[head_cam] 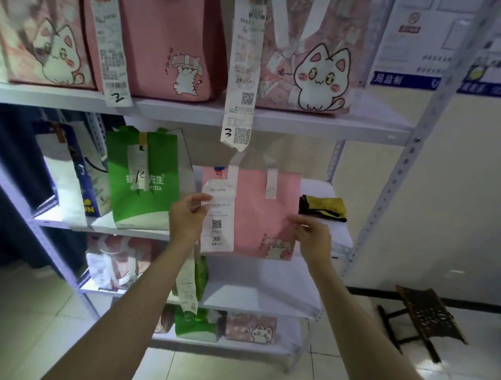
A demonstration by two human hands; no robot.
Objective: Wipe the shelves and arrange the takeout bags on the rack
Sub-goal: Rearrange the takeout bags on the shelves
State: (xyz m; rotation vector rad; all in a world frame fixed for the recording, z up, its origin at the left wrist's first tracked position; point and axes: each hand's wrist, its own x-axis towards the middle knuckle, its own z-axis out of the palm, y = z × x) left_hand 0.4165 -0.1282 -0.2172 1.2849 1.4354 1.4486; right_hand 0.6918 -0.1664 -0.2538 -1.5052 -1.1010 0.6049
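"366" on pink bag's receipt (218, 217); "2" (117, 97), "3" (228, 132) on hanging receipts.

pink bag (259, 217): your receipt (218, 217) text too small | bags above: tops cut off | cloth (323, 208) beside: partly hidden

- Rack (392, 182): pale metal, with perforated uprights and several white shelves.
- Pink bag (259, 214): stands upright at the front of the middle shelf, a small cat print at its lower right corner and two pale handle straps on top.
- Receipt (218, 217): white, with a QR code and "366", hangs down the pink bag's left front.
- Green bag (146, 182): upright, left of the pink bag.
- Cloth (323, 208): yellow and black, crumpled on the shelf to the right.
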